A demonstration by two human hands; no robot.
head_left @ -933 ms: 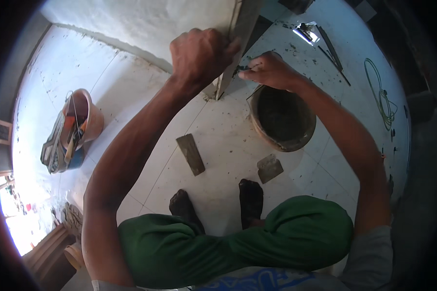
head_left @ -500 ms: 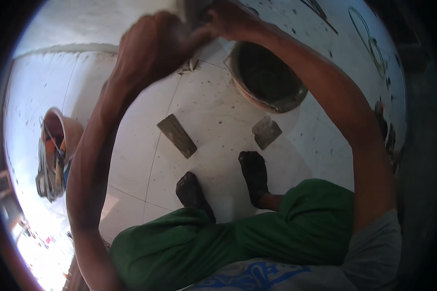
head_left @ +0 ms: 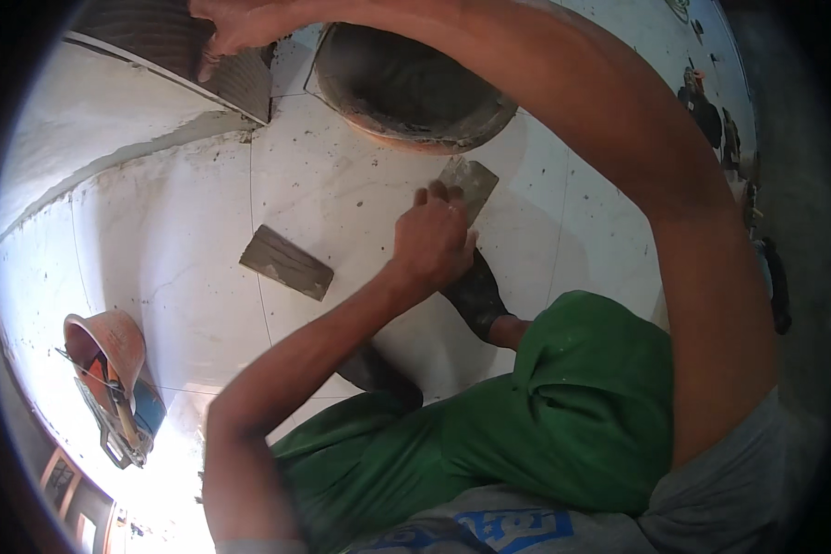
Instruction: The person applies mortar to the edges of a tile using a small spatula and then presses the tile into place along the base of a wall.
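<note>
My left hand (head_left: 434,231) is low over the floor, its curled fingers closed on the near edge of a small flat grey piece (head_left: 475,185) smeared with what looks like mortar. Up and to the left, my right arm reaches across the view. My right hand (head_left: 240,23) lies against a dark grey tile (head_left: 148,42) with a ribbed face, on top of the pale wall section; its visible fingers are apart, and part of the hand is cut off by the upper edge. A second flat grey-brown piece (head_left: 286,263) lies on the floor left of my left hand.
A wide round tub (head_left: 415,138) of dark grey wet mix stands ahead, under my right arm. At the left, an orange bucket (head_left: 111,337) lies tipped with hand tools beside it. Dark items (head_left: 702,111) line the right side. My feet (head_left: 475,295) are just below the small piece.
My hands were together at the top, around a grey thing. The left has come down to the small flat piece; the right has moved left onto the ribbed tile. The view has shifted.
</note>
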